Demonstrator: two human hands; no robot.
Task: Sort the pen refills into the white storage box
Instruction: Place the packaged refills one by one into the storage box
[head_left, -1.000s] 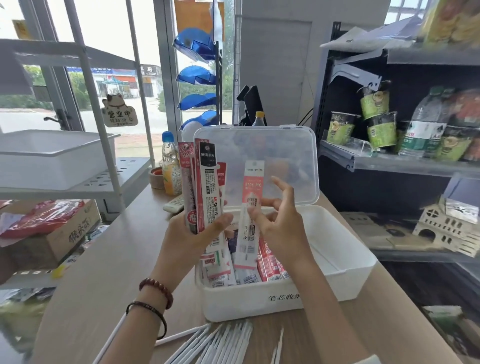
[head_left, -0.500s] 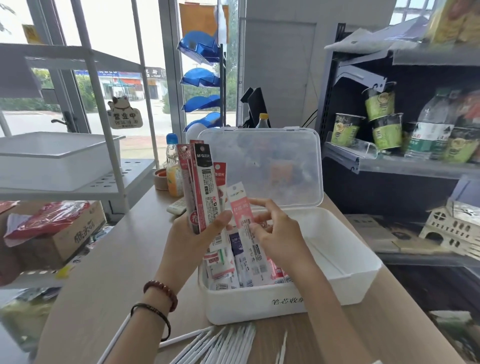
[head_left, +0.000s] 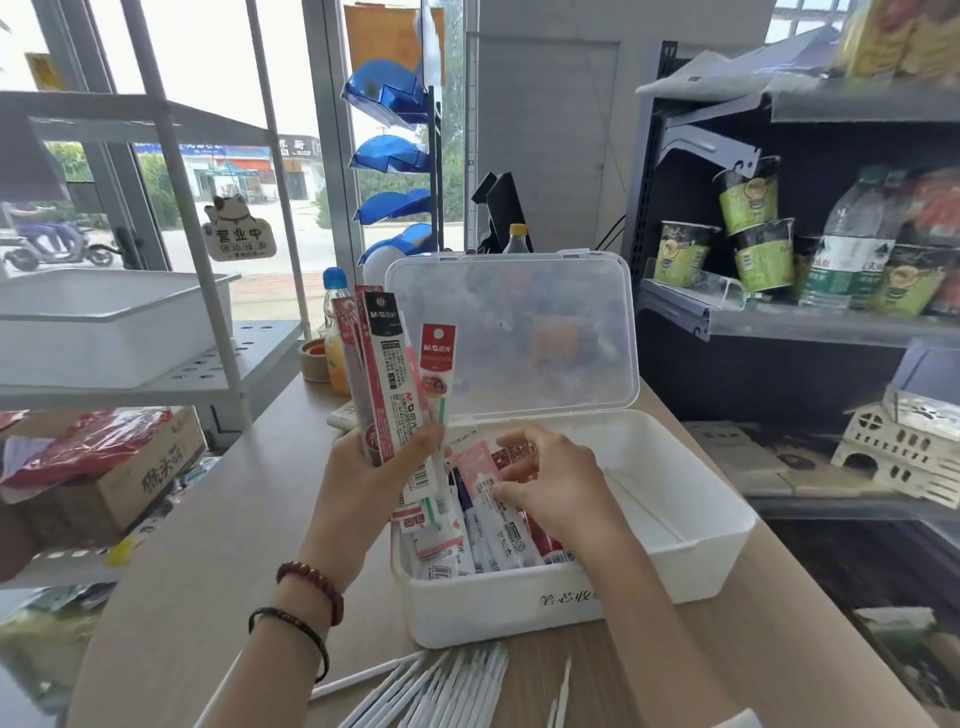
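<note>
The white storage box (head_left: 691, 540) stands open on the wooden counter, its clear lid (head_left: 511, 332) upright behind it. Several refill packets (head_left: 467, 540) lie in its left part. My left hand (head_left: 371, 483) holds a fan of red, black and white refill packets (head_left: 387, 374) upright above the box's left edge. My right hand (head_left: 550, 480) is down inside the box, fingers pinched on a pink-and-white refill packet (head_left: 485, 480) that lies on the stacked ones.
Several loose white refill tubes (head_left: 441, 691) lie on the counter in front of the box. A white rack with a tray (head_left: 104, 322) stands at left, a dark shelf with cups and bottles (head_left: 810, 260) at right. A drink bottle (head_left: 335, 338) stands behind my left hand.
My right hand has lowered the pink-and-white packet from in front of the lid down into the box, onto the other packets. My left hand kept its bundle upright.
</note>
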